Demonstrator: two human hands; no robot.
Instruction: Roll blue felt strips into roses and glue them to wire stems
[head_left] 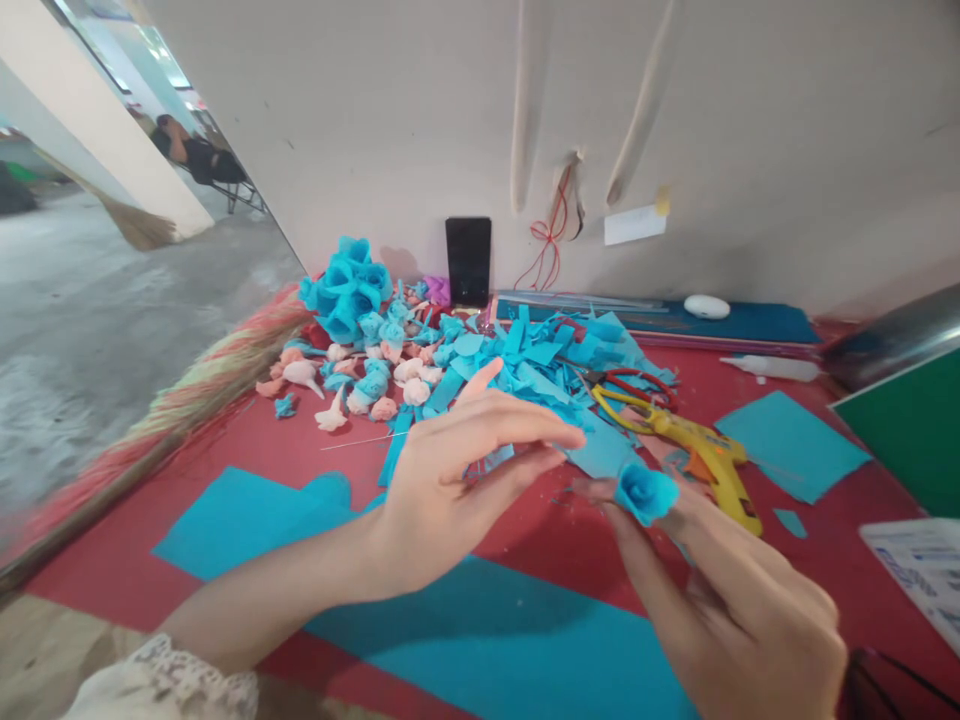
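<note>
The red desk (135, 560) runs under both hands and out past them on every side. A big blue sheet (480, 650) lies on it, directly below the hands and reaching toward the person. Beyond the hands sits a pile of blue scraps (540, 355), and beyond the left hand, further to the left, a heap of blue and pink flowers (360, 330). A blue square (791, 445) lies beyond the right hand and to its right.

The left hand (450, 480) is half closed, its fingers stretched toward the right hand and the thumb drawn up under them. A blue scrap shows between thumb and fingers, but I cannot tell whether it is pinched or only lies behind.

The right hand (742, 620) is closed at the fingertips around the base of a small blue rose (646, 492), held up above the desk just beside the left fingertips.

A yellow glue gun (712, 465) lies just beyond the right hand, and red scissors (637, 385) lie past it at the edge of the scraps. A dark phone (468, 260) leans on the wall far beyond the left hand.
</note>
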